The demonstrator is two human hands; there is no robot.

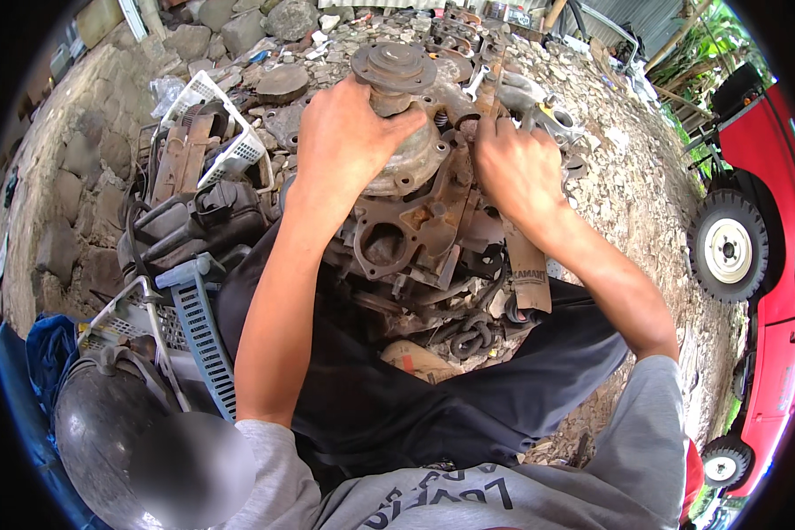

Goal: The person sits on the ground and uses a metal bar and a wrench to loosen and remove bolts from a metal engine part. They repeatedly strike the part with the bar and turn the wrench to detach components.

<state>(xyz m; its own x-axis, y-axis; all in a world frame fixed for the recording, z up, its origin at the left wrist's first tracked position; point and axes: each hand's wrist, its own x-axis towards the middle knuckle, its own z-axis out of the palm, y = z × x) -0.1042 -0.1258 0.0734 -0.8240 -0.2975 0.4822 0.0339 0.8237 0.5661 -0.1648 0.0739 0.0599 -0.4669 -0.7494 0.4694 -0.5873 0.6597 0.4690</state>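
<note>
My left hand (349, 141) is wrapped around the neck below a rusty round metal flange (393, 66). The flange stands on top of a grey metal housing (412, 159) with bolt holes around its edge. In front of my knees lies a greasy cast engine part (384, 246) with a large round opening, just below the housing. My right hand (518, 168) is closed, knuckles up, at the right side of these parts; what its fingers hold is hidden. A rusty flat strip (497, 75) rises just beyond those fingers. Past the housing lies a small open-end wrench (477, 82).
A white plastic basket (230, 128) holds rusty parts at the left, above dark engine pieces (199, 225). A blue slotted plastic piece (201, 314) leans near my left thigh. Cardboard (528, 274) lies by my right knee. A red vehicle (773, 212) stands at the right on stony ground.
</note>
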